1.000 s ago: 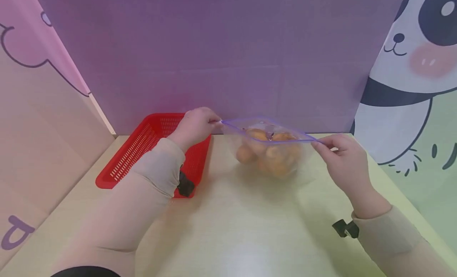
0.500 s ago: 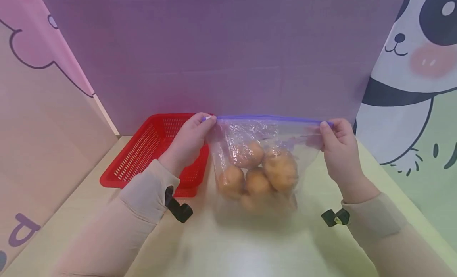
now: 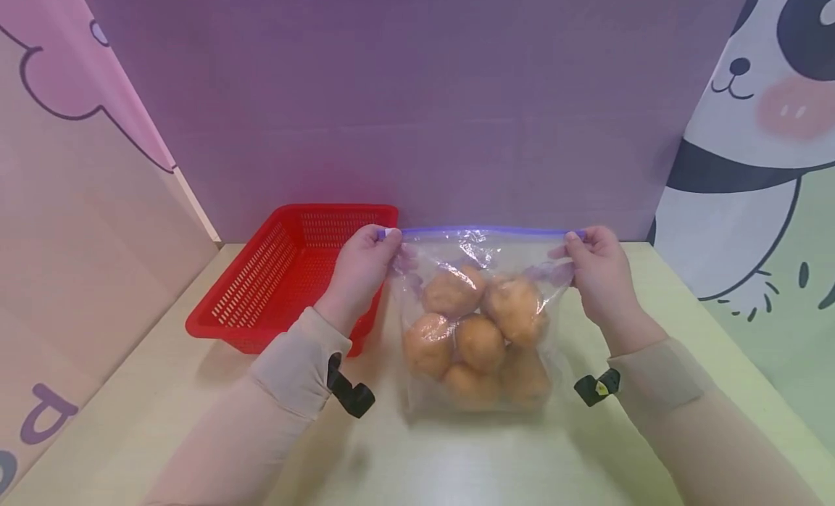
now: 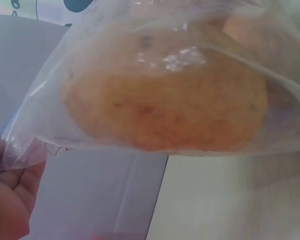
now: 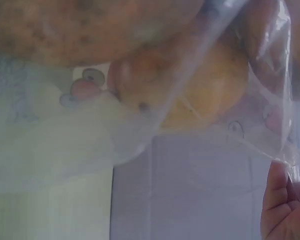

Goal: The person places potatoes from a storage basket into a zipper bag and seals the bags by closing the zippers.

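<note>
A clear zip bag [image 3: 417,397] with a purple top strip hangs spread between both hands, its mouth edge pulled straight. Inside it lie several yellow-brown potatoes [image 3: 481,343]. My left hand [image 3: 359,270] pinches the bag's left top corner, thumb toward me. At the opposite corner, my right hand [image 3: 603,278] pinches the strip the same way. In the left wrist view a large potato [image 4: 165,105] shows through the plastic, with the left hand [image 4: 12,197] at the lower left. The right wrist view has more potatoes [image 5: 195,85] above the right hand [image 5: 285,210].
A red slotted plastic basket [image 3: 309,274] stands on the pale table [image 3: 443,462], left of the bag and partly behind the left hand. A purple backdrop [image 3: 457,114] rises at the table's far edge. Walls with cartoon prints flank both sides.
The bag has swung from tilted, mouth slightly parted, to facing me, its top strip now a straight line. Both hands have come lower and closer together over the last half second.
</note>
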`<state>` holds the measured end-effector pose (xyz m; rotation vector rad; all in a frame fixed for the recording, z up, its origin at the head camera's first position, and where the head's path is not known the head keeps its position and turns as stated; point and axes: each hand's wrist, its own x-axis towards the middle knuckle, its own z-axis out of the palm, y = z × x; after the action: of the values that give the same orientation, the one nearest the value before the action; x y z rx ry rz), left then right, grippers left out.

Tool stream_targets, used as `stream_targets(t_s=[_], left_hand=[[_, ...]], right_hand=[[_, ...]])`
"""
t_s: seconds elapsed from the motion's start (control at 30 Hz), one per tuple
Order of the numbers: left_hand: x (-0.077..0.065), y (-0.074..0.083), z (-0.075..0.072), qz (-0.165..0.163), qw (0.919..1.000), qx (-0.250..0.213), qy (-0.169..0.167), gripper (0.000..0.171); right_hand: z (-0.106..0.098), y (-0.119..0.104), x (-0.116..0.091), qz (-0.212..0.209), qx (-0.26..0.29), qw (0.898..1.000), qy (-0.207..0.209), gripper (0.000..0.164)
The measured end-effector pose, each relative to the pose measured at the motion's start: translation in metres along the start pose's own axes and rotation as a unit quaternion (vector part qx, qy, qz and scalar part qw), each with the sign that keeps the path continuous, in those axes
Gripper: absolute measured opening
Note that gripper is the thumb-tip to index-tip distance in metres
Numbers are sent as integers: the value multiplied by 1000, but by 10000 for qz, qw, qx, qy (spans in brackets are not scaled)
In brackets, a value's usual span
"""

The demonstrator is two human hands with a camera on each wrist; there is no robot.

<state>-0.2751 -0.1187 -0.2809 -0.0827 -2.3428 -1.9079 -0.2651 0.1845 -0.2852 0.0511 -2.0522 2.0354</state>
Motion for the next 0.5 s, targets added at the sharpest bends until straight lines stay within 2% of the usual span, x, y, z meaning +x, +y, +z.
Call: stream_targets(t_s=[0.1,0.27,0.37,0.5], left_hand=[[2,-4,3,80,9990,178,406,25],[1,-9,7,231,9979,-101,605,20],[0,-13,9,215,9972,-193,687,19],[0,-17,16,228,9941,-801,695,18]], right_hand=[[-2,6,3,-95,-233,9995,188,8],[-6,15,7,-303,-552,9966,532,7],[-8,18,8,-387,-389,9966,616,8],[-10,17,7,-408,-120,9966,700,9]])
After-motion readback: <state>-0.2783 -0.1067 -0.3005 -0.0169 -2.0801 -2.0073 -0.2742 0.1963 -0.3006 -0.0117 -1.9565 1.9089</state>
